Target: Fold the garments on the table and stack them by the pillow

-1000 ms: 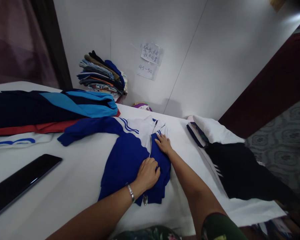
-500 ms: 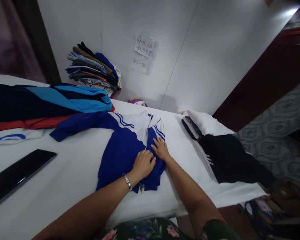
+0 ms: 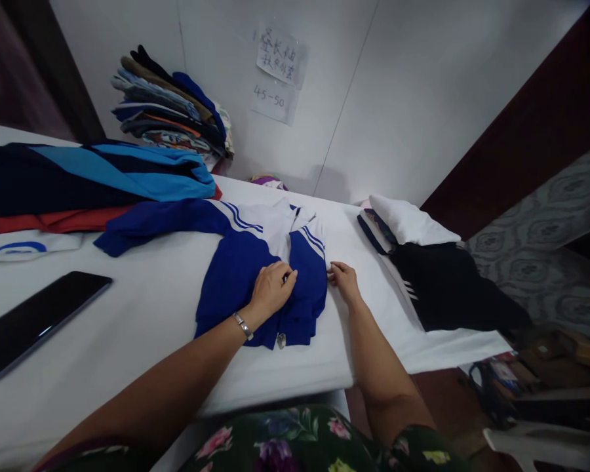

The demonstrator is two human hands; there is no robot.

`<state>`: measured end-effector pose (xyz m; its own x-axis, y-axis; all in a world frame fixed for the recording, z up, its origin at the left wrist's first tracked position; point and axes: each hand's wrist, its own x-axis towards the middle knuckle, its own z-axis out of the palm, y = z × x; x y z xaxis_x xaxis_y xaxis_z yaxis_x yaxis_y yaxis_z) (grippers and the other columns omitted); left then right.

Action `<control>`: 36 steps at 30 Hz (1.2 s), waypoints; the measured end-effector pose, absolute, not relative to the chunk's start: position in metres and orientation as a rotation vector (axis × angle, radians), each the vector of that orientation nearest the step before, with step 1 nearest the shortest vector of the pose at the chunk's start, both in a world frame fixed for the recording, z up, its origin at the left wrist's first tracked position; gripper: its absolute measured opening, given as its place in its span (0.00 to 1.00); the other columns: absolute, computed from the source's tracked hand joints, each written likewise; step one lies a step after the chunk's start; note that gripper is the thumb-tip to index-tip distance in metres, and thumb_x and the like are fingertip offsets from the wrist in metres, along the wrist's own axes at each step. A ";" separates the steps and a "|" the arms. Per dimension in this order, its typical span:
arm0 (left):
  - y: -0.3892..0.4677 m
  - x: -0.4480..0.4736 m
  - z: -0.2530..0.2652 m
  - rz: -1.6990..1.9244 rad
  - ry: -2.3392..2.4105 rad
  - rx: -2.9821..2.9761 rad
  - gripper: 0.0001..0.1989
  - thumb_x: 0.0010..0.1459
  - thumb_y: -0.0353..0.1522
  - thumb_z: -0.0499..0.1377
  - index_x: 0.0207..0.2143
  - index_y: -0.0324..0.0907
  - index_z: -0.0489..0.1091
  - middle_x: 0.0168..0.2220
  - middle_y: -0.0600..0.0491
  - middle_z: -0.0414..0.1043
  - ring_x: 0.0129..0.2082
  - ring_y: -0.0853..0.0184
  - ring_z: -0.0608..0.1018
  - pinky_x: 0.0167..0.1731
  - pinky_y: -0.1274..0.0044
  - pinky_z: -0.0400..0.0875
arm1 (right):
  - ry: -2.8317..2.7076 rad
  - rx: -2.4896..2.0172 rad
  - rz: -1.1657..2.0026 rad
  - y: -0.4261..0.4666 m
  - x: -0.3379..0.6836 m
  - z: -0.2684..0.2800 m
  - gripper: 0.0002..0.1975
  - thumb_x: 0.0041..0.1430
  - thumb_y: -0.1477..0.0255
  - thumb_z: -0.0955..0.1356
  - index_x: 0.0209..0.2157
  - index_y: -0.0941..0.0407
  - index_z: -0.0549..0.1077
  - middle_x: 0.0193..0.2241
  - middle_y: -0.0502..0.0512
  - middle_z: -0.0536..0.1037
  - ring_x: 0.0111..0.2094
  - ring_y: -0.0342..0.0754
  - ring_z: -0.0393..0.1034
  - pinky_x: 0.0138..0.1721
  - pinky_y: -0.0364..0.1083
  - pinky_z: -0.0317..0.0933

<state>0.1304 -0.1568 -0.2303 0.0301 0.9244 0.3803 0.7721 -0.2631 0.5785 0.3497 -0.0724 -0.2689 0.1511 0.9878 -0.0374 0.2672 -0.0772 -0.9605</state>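
A blue and white zip jacket [image 3: 233, 275] with striped shoulders lies on the white-covered table. One sleeve stretches out to the left; the right side is folded inward over the front. My left hand [image 3: 271, 288], with a silver bracelet at the wrist, is closed at the inner edge of the folded part, its fingers bent and thumb tucked close to them. At the jacket's outer right edge, my right hand [image 3: 343, 278] is closed, fingertips pinched against the cloth. A metal zipper pull [image 3: 281, 340] shows at the lower hem.
Left on the table [image 3: 147, 314] lies a dark phone [image 3: 44, 321], with navy and light-blue clothing [image 3: 142, 177] behind it. A tall stack of folded clothes [image 3: 172, 105] stands at the back. Folded black clothing [image 3: 447, 285] and a white garment [image 3: 408, 221] lie right. Handwritten paper signs [image 3: 278, 59] hang on the wall.
My right hand has slid off the top of the folded part to the jacket's right edge. My left hand stays near the middle, its fingers more bent. The camera view has tipped downward.
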 end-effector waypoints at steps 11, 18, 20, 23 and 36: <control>-0.167 0.138 -0.214 0.638 1.706 2.089 0.23 0.55 0.53 0.53 0.22 0.43 0.66 0.27 0.54 0.72 0.28 0.66 0.73 0.35 0.73 0.61 | -1.497 -1.335 1.236 -0.086 0.344 -0.261 0.32 0.47 0.63 0.72 0.54 0.60 0.67 0.15 0.40 0.66 0.14 0.40 0.62 0.12 0.38 0.52; -0.178 0.149 -0.222 0.503 1.632 2.210 0.18 0.49 0.46 0.61 0.36 0.44 0.69 0.39 0.51 0.74 0.39 0.60 0.76 0.40 0.71 0.64 | -1.416 -1.296 1.251 -0.081 0.345 -0.263 0.28 0.45 0.62 0.72 0.48 0.59 0.71 0.14 0.40 0.64 0.13 0.38 0.57 0.14 0.39 0.51; -0.176 0.148 -0.223 0.505 1.674 2.182 0.10 0.52 0.38 0.59 0.36 0.44 0.68 0.36 0.52 0.74 0.38 0.61 0.76 0.36 0.73 0.64 | -1.404 -1.285 1.257 -0.080 0.344 -0.265 0.27 0.46 0.61 0.71 0.47 0.59 0.71 0.14 0.40 0.63 0.13 0.39 0.58 0.14 0.40 0.50; -0.172 0.144 -0.219 0.554 1.765 2.119 0.05 0.52 0.34 0.56 0.33 0.45 0.68 0.32 0.53 0.74 0.34 0.63 0.77 0.32 0.74 0.63 | -1.431 -1.290 1.255 -0.078 0.343 -0.271 0.27 0.46 0.61 0.71 0.47 0.59 0.71 0.14 0.40 0.63 0.13 0.40 0.58 0.14 0.40 0.50; -0.156 0.120 -0.196 0.506 1.787 2.011 0.25 0.59 0.52 0.46 0.23 0.43 0.68 0.26 0.52 0.75 0.28 0.64 0.76 0.25 0.75 0.59 | -1.408 -1.329 1.108 -0.078 0.334 -0.270 0.29 0.45 0.61 0.72 0.48 0.60 0.72 0.16 0.41 0.62 0.17 0.40 0.57 0.18 0.40 0.54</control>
